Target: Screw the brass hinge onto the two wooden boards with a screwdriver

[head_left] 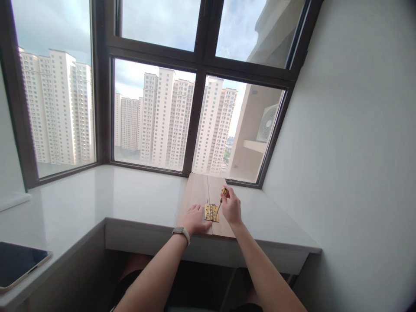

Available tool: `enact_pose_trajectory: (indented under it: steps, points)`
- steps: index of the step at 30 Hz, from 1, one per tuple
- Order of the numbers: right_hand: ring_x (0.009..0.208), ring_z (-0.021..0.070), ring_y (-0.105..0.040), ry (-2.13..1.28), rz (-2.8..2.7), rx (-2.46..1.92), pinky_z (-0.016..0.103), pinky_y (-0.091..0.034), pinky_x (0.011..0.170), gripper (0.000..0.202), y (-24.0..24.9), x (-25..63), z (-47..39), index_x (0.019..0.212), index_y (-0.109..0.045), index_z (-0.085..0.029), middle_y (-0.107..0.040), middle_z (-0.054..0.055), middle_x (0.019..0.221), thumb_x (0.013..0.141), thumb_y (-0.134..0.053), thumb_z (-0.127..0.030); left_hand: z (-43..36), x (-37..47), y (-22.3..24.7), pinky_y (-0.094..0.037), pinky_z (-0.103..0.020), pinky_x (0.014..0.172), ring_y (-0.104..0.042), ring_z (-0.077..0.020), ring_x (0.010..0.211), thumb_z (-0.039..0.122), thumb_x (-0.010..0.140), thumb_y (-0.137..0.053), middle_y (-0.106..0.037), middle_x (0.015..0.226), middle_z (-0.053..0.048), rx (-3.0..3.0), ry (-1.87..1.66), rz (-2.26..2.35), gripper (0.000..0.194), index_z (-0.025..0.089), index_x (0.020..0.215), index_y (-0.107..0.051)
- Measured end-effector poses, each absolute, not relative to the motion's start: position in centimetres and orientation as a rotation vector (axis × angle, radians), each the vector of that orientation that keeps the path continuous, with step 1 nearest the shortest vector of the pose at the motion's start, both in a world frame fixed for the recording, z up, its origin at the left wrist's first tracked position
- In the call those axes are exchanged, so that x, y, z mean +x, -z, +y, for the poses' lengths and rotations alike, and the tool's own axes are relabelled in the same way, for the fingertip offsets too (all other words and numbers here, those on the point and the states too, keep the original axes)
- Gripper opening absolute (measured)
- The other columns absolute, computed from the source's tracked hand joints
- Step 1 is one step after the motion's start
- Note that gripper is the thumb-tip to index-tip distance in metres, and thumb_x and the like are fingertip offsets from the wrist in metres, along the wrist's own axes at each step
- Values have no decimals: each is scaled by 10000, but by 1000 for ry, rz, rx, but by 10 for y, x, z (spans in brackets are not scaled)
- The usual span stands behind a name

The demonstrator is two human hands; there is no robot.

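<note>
A brass hinge [212, 212] lies opened out across the seam between two wooden boards [199, 190]. My right hand [232, 206] is closed around the yellow and black handle of a screwdriver [220, 205]. The screwdriver slants down, with its tip at the hinge's right leaf; whether it sits in a screw is too small to tell. My left hand [195, 219] lies flat on the left board, fingers stretched out, beside the hinge's left edge. A small dark piece, perhaps a screw [207, 201], shows just above the hinge. A watch is on my left wrist.
The boards rest on a white windowsill counter [146, 190] reaching to the dark window frame [149, 169]. A tablet [21, 264] lies on the counter at the far left. A white wall [351, 151] rises on the right. My legs are below the counter's front edge.
</note>
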State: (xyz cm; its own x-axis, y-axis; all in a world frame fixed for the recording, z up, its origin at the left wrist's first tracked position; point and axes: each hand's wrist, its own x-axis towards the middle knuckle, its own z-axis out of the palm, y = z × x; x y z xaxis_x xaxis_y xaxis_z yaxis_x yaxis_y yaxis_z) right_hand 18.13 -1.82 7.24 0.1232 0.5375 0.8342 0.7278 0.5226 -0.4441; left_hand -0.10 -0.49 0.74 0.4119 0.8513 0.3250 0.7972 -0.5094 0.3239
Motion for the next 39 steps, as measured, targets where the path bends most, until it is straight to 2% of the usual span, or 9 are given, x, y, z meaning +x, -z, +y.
enact_pose_trajectory:
  steps: [8,15,18,23,29,33,39]
  points:
    - [816,237,-637,306,-1507,-1173,412,-571,788,331,-74,184,-20,1195,-655,-219,-674,101,978,978,-550,-446,-4,-1,-7,-290,-448,1166,-432,-365,1370,680,804,-516,-553,1421,-155,2535,-711,1484,695,199,1301,-583]
    - [943,251,-665,207,-1586,-1100,443,-572,892,358,-74,182,-18,1292,-636,-218,-690,127,1163,1009,-467,-359,-2,0,-5,-295,-437,1162,-445,-355,1358,665,805,-519,-570,1401,-155,2532,-707,1477,731,188,1358,-552]
    - [967,254,-653,243,-1584,-1115,436,-572,883,360,-74,181,-19,1296,-638,-228,-682,123,1138,1009,-482,-381,-2,0,-4,-300,-439,1161,-446,-356,1356,671,803,-515,-568,1405,-159,2538,-714,1477,745,181,1362,-553]
    - [830,241,-628,314,-1528,-1192,428,-569,807,344,-72,183,-18,1256,-659,-228,-659,100,983,983,-549,-407,-2,-1,-4,-304,-453,1160,-442,-364,1361,674,804,-508,-566,1410,-157,2548,-725,1467,719,193,1335,-576]
    - [888,233,-656,235,-1597,-1100,421,-569,862,365,-72,181,-17,1337,-608,-239,-683,103,1092,1003,-485,-324,-2,-2,-4,-297,-450,1172,-428,-363,1381,676,802,-509,-549,1437,-154,2535,-719,1461,753,192,1377,-546]
    - [896,238,-654,223,-1564,-1103,415,-576,843,343,-72,180,-17,1298,-603,-231,-681,114,1115,996,-519,-372,-2,-2,-4,-295,-456,1174,-434,-365,1373,674,796,-518,-558,1425,-147,2535,-716,1464,729,208,1354,-561]
    - [815,248,-633,292,-1519,-1177,426,-570,787,339,-72,182,-18,1202,-635,-221,-670,99,962,968,-574,-459,-2,-2,-5,-286,-461,1177,-429,-368,1376,675,799,-509,-554,1423,-146,2533,-717,1471,707,212,1330,-572]
